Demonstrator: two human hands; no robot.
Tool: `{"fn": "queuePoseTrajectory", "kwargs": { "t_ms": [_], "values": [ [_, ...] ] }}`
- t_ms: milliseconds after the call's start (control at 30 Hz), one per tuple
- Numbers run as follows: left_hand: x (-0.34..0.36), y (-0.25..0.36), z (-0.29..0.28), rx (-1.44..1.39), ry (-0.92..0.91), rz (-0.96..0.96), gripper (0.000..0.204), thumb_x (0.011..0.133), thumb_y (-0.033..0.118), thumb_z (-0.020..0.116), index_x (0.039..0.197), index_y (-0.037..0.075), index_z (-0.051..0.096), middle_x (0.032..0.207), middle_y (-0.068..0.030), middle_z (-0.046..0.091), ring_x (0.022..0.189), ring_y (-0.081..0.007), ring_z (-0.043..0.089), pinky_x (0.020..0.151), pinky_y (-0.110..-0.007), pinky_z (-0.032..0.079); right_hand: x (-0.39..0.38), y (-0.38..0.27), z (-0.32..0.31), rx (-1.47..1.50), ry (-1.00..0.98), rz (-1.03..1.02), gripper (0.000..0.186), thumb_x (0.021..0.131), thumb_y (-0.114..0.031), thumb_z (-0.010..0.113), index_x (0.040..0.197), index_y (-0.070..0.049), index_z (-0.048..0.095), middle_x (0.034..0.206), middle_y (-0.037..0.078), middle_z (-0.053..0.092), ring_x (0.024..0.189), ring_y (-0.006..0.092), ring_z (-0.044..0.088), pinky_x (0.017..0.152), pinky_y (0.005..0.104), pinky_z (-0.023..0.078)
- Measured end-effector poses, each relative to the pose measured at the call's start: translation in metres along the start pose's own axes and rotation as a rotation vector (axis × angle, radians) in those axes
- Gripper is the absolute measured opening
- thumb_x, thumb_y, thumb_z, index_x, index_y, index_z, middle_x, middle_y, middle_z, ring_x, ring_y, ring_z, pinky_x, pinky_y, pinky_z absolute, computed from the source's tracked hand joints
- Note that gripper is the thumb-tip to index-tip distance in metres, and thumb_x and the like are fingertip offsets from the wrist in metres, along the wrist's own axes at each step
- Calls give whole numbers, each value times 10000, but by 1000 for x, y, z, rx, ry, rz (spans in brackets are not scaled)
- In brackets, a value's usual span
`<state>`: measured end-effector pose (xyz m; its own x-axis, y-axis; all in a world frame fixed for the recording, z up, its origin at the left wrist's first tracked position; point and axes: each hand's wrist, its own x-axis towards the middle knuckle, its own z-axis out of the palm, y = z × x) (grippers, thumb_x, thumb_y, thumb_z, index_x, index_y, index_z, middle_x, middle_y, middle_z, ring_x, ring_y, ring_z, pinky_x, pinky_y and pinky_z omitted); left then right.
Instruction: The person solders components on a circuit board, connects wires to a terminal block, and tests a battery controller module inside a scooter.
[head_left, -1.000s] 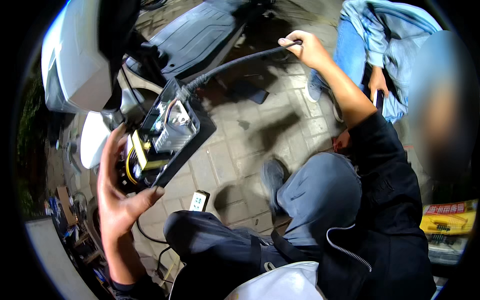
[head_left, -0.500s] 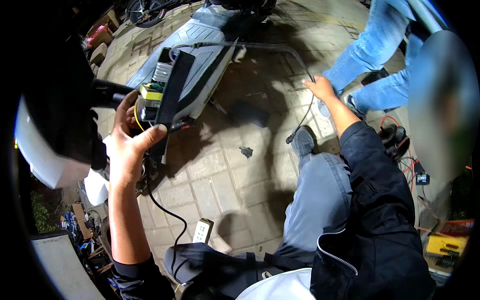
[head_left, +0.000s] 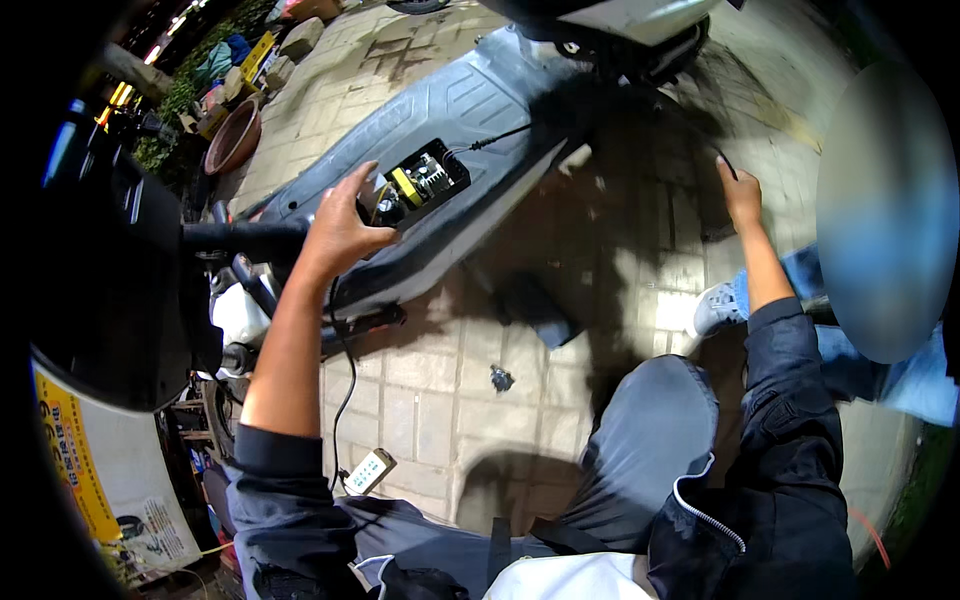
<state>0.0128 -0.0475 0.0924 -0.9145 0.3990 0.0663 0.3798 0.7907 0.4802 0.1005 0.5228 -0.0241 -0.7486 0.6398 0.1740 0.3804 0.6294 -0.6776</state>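
My left hand (head_left: 345,225) grips the near end of an opened charger (head_left: 432,178), thumb on one side and fingers on the other. Its black case faces open side up, showing a yellow transformer, silver heat-sink fins and other circuit parts. The charger is over the grey footboard (head_left: 400,125) of a scooter; I cannot tell whether it rests on it. A thin black cable (head_left: 492,141) leaves its far end and fades into shadow. Out to the right, my right hand (head_left: 743,200) is closed on a dark cable (head_left: 728,165), whose run is mostly lost in the dark.
A white power strip (head_left: 369,471) lies on the paving near my knees, beside a black cord (head_left: 345,395). A dark box-like piece (head_left: 537,310) and a small dark part (head_left: 501,378) lie ahead. Another person's shoe (head_left: 716,308) is at right, the scooter's handlebar (head_left: 245,236) at left.
The charger has turned from standing on edge to lying open side up over the footboard. My right hand has moved farther forward and right with the cable. The whole view has shifted.
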Motion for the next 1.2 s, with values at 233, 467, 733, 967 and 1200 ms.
{"fn": "queuePoseTrajectory", "kwargs": {
  "t_ms": [233,467,733,967,1200],
  "values": [
    [58,-10,42,250,4,-214,1008,542,280,787,1434,121,346,1341,-120,494,1228,-336,450,990,-461,402,50,0,15,349,-321,-232,149,900,-158,605,849,-19,595,735,-27,540,716,94,492,684,261,418],
    [67,56,49,524,208,-8,992,596,262,840,1427,65,335,1324,-195,471,1242,-391,410,1043,-533,296,7,-40,-20,764,-499,-43,201,960,-166,545,945,13,634,687,-38,476,613,49,403,559,216,341],
    [80,158,221,-376,-552,379,703,808,333,709,1380,46,416,1404,-202,417,1277,-350,423,1066,-435,345,5,-120,-38,1290,-587,215,250,956,-242,476,835,-31,533,632,5,398,547,108,360,528,273,309],
    [91,153,251,-923,-983,65,554,886,150,644,1386,46,428,1341,-141,521,1204,-282,527,1023,-385,417,16,-114,-39,1579,-412,504,179,956,-233,456,890,-72,496,609,-24,354,500,110,372,497,258,316],
    [94,147,255,-1315,-1156,-30,552,882,-5,583,1401,1,392,1229,-113,569,1075,-199,587,962,-360,464,49,-48,23,1605,-285,656,188,952,-212,482,955,-27,515,669,-11,391,542,118,346,514,259,318]
  ]
}}
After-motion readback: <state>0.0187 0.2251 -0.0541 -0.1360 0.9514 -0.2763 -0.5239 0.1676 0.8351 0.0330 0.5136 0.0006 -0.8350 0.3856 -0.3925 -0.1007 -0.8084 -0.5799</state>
